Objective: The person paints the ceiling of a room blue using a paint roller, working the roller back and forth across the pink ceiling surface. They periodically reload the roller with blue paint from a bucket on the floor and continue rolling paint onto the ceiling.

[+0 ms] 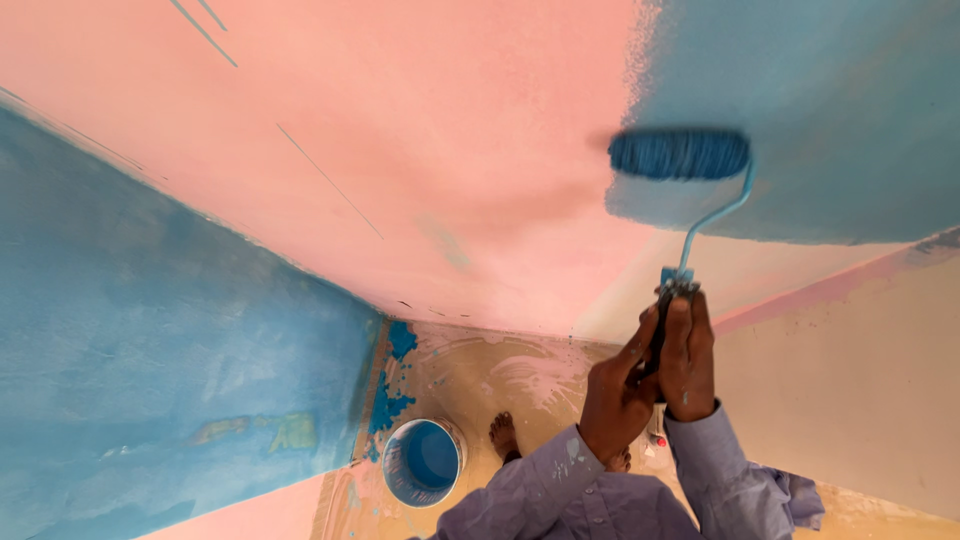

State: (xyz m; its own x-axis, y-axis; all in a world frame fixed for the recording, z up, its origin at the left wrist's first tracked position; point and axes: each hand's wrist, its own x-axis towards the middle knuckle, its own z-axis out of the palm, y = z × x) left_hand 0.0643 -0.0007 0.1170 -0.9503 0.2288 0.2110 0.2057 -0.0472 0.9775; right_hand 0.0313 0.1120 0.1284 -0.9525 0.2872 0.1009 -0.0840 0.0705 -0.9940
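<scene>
Both hands, left hand (615,395) and right hand (688,358), clamp the paint roller (680,155) handle tight; overloaded blue could drip near the bucket (422,462).

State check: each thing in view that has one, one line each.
paint roller: loaded with blue paint, pressed to the wall, blurred
roller handle: clasped by both hands
left hand: closed on the handle
right hand: closed on the handle
pink wall: partly painted blue, at upper right
paint bucket: open, on the floor, blue inside
floor: spattered with blue paint
</scene>
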